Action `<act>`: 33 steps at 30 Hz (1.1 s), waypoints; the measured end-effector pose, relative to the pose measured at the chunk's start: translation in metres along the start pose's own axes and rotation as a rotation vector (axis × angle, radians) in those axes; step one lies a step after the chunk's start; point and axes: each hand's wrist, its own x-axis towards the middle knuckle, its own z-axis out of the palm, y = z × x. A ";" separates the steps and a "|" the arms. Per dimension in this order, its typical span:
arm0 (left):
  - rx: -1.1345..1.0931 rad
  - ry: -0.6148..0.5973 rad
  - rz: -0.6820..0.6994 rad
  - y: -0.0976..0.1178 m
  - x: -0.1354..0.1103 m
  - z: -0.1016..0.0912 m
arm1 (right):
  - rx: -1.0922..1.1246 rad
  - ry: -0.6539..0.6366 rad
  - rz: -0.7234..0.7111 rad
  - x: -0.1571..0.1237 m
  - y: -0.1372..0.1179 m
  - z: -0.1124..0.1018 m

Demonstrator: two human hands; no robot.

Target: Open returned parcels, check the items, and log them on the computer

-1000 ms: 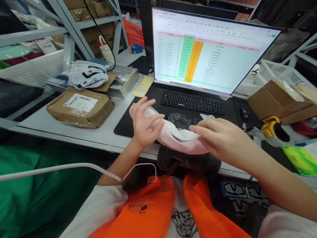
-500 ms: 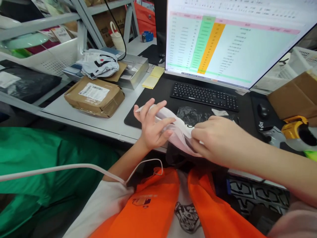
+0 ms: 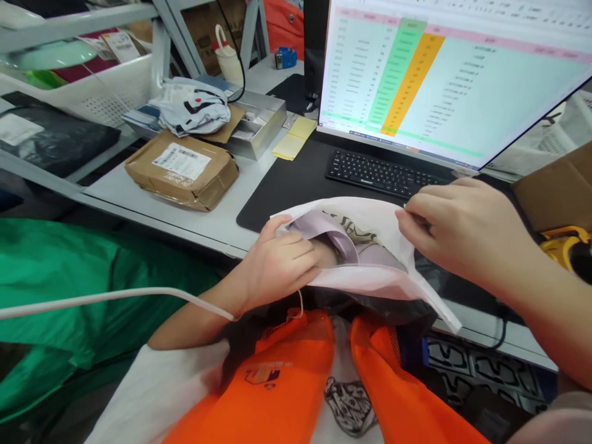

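Observation:
A white and pale-pink bag (image 3: 370, 275), dark on its underside, is held spread at the mouth above the desk's front edge. My left hand (image 3: 280, 262) is closed on the bag's left rim, part of its fingers hidden inside the mouth. My right hand (image 3: 457, 225) pinches the bag's far right edge. A loose white strip (image 3: 441, 308) hangs from the right corner. Within the mouth shows a lilac piece (image 3: 345, 237) with dark, curly print near it; what the contents are I cannot tell.
Beyond the bag stand a black keyboard (image 3: 383, 172) and a large monitor (image 3: 416, 86). A brown cardboard parcel (image 3: 182, 169) lies on the left, by an open grey box (image 3: 259, 132). On the right is a yellow tape dispenser (image 3: 562, 243). A white cord (image 3: 139, 293) runs across my left forearm.
My left hand has gone from spread fingers to a grip on the left rim. My right hand has moved right and up, and the bag's mouth is now pulled wide.

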 end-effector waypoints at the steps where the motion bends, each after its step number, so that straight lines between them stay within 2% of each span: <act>1: -0.019 -0.050 -0.026 0.003 0.003 -0.003 | 0.001 -0.004 -0.012 -0.002 -0.004 -0.001; 4: -0.053 -0.108 -0.050 0.008 0.007 -0.003 | 0.022 -0.042 -0.033 -0.009 -0.011 -0.002; 8: -0.093 -0.080 -0.089 0.005 0.010 0.009 | 0.070 -0.088 -0.044 -0.018 -0.015 -0.001; 13: -0.109 -0.103 -0.023 -0.006 0.021 0.010 | 0.158 -0.081 -0.052 -0.028 -0.028 -0.004; 16: -0.240 -0.048 -0.082 -0.005 0.032 0.002 | 0.226 -0.006 -0.208 -0.033 -0.044 -0.006; 19: -0.340 0.086 -0.169 -0.002 0.044 -0.002 | 0.251 -0.049 -0.391 -0.037 -0.057 -0.002; 23: -0.121 0.218 -0.186 -0.006 0.060 0.003 | 0.223 -0.140 -0.325 -0.041 -0.059 0.007; 28: 0.206 0.193 -0.198 -0.015 0.075 0.011 | 0.327 -0.158 -0.273 -0.051 -0.054 0.007; 33: 0.285 0.188 -0.299 -0.013 0.085 0.017 | 0.358 -0.189 -0.313 -0.068 -0.063 0.008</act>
